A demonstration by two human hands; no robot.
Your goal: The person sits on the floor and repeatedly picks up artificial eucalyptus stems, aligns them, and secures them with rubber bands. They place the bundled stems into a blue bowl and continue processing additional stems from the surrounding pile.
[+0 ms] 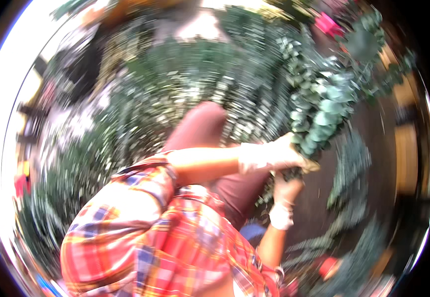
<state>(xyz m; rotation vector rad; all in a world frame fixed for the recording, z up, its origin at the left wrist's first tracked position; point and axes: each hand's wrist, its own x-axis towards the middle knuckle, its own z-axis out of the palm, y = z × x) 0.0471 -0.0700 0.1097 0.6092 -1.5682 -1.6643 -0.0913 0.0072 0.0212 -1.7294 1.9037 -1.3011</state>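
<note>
At the right of the head view, a leafy bunch of eucalyptus branches [326, 114] leans up and outward from my two hands. My left hand [280, 152], in a pale glove, reaches across my knees and is closed round its stems just under the lowest leaves. Just below, my right hand [288, 189], gloved too, grips the lower stem ends. The two hands almost touch. Motion blurs the fingers, and the palms hide most of the stems.
Heaps of cut greenery [175, 74] spread in front of me and to my left. Loose blue-green sprigs [348, 173] lie on the dark floor [383, 133] at the right. A bright pink thing [328, 24] shows at the far right, and a red object [328, 267] sits near my right side.
</note>
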